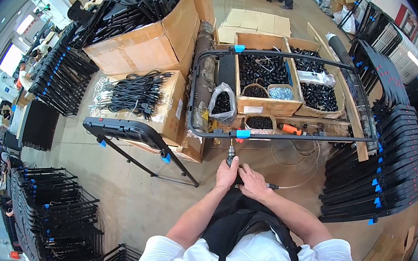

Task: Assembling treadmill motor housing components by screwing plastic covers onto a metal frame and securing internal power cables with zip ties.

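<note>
Close in front of me, my left hand (226,173) is closed around the front of a power screwdriver (231,154) with a metal chuck. Wrapped at the rear of the same tool is my right hand (253,182), near the fitting where a clear hose (296,184) joins. The bit points away from me and meets the near bar of a black tubular frame (281,137), beside a piece of blue tape (243,134). That rounded frame lies over the boxes of parts. Whether a screw sits on the bit is too small to tell.
Beyond the bar stand cardboard boxes (269,106) of black plastic parts, a bag of small parts (222,103) and an orange tool (290,129). Cables (135,93) lie on a carton at left, beside a black leg frame (125,130). Stacked frames (376,172) stand at right.
</note>
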